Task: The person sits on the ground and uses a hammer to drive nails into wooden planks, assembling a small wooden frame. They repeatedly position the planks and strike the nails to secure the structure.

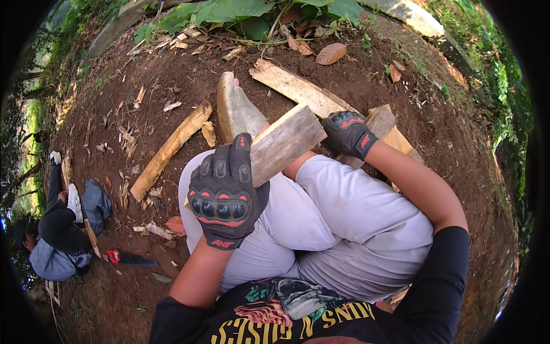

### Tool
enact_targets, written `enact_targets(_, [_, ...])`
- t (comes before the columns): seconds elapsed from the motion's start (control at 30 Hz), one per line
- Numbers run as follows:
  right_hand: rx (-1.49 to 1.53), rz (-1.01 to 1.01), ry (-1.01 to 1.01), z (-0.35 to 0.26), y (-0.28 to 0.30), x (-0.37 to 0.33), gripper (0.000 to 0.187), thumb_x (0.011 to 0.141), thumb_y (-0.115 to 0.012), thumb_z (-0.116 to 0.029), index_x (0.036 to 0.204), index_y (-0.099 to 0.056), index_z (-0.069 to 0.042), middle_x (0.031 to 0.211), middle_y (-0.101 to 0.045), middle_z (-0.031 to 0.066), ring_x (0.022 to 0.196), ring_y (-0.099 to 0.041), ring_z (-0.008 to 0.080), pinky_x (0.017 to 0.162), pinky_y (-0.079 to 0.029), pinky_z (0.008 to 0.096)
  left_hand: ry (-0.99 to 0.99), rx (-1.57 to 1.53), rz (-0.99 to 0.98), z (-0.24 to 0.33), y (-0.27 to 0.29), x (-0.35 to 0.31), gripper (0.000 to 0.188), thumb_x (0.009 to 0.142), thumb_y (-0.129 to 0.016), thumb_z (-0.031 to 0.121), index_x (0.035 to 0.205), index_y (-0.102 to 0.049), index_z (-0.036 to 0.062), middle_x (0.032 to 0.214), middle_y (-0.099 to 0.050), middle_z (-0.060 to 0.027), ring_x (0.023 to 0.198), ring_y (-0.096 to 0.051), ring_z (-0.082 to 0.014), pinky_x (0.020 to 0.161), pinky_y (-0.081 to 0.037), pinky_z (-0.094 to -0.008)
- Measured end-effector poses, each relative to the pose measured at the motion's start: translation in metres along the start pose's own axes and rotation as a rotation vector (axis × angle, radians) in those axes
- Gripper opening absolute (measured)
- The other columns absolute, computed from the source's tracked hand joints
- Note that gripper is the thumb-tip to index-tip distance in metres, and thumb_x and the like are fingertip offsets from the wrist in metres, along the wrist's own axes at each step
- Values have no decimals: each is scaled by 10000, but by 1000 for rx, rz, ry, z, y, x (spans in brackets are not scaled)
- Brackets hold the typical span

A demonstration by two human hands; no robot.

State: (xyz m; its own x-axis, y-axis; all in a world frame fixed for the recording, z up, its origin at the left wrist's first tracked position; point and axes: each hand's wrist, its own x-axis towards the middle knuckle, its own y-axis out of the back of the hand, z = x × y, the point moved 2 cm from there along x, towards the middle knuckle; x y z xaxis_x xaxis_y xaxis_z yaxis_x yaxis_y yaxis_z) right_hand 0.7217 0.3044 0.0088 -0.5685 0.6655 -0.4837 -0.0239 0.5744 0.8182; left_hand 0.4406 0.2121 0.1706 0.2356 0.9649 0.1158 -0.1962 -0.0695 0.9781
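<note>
A short, thick piece of split wood (289, 140) with a grey weathered face lies slanted above my legs. My left hand (223, 192), in a black glove with red trim, is closed around its near end. Just right of the wood's far end is my right hand (348, 131), in a matching glove. Its fingers curl under and away from view, so whatever they hold is hidden. Behind the right wrist lie more wood pieces (395, 140) on the soil. Farther out rests a long pale plank (295, 86).
A bare, soil-stained foot (238, 109) extends past the held wood. Left of it lies a long split stick (172, 149). At far left another person (60, 241) sits near a red-handled saw (129, 258). Leafy plants (246, 14) and concrete edging (409, 17) border the soil.
</note>
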Motion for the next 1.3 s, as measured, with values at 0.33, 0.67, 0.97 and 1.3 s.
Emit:
enact_targets(0.33, [-12, 135, -69, -16, -10, -7, 299, 845, -727, -339, 890, -758, -45, 938, -745, 219, 895, -736, 381, 795, -577, 489, 49, -23, -36, 2, 3, 1, 704, 767, -828, 279, 1390, -609, 33, 1168, -676, -212, 990, -688, -365, 827, -545, -492])
enact_targets(0.67, [139, -111, -103, -2, -5, 3, 371, 851, -746, -387, 1072, -768, -90, 995, -758, 205, 944, -722, 396, 816, -560, 499, 37, -64, -6, 0, 2, -1, 694, 743, -848, 262, 1354, -623, 21, 1084, -686, -187, 899, -693, -344, 776, -538, -472])
enact_targets(0.97, [652, 7, -367, -21, 76, -15, 275, 834, -814, -310, 888, -760, -46, 699, -682, 42, 615, -630, 128, 614, -506, 337, 145, -152, 106, -7, 14, -16, 682, 770, -843, 260, 1367, -610, 26, 1099, -688, -187, 966, -708, -349, 813, -554, -481])
enact_targets(1.3, [729, 262, 44, -250, 177, 32, 312, 859, -793, -347, 928, -796, -42, 797, -753, 71, 701, -678, 146, 704, -534, 336, 777, -498, 575, -181, 161, -91, 600, 849, -855, 263, 1312, -607, -28, 1126, -672, -122, 982, -645, -188, 827, -546, -365])
